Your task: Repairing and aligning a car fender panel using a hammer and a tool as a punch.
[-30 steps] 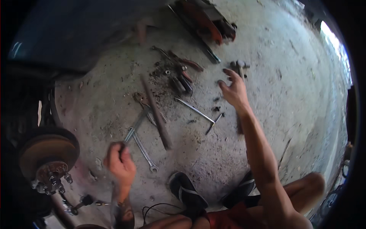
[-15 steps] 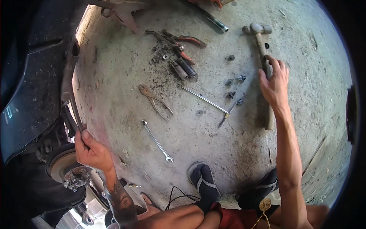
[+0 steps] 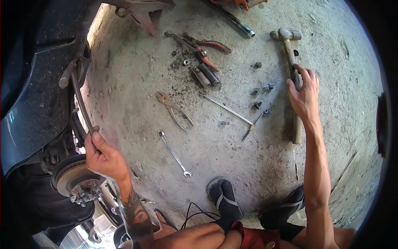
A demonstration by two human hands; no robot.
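One grip, that of the left hand [image 3: 107, 161], clasps a dark rod [image 3: 82, 103] beside a bluish panel [image 3: 35, 97], while the right hand [image 3: 306, 97] covers a hammer [image 3: 289, 52] on the floor [image 3: 244, 170], whether grasping I cannot tell.

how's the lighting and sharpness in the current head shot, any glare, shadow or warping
Head view: dark shade around the brake disc, a bright patch at lower left, a pale reflection on the dark blue panel; soft shadow along the left side of the hammer; the wrench fairly sharp; black surround, with fisheye bending toward the rim.
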